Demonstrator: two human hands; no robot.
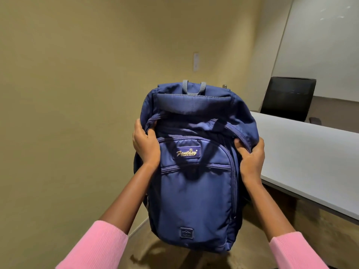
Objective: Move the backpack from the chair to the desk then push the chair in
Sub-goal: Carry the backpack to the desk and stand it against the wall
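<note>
A navy blue backpack (194, 181) with a gold logo patch hangs upright in the air in front of me, above the floor. My left hand (144, 145) grips its upper left side and my right hand (250, 160) grips its upper right side. The white desk (310, 158) lies to the right, its near corner just behind the backpack's right edge. A black chair (289, 98) stands at the desk's far side. The chair that the backpack came from is hidden or out of view.
A beige wall (77, 94) fills the left and back, with a small white wall plate (196, 62). A whiteboard (320, 45) hangs at the right. Brown floor (174, 257) shows below the backpack.
</note>
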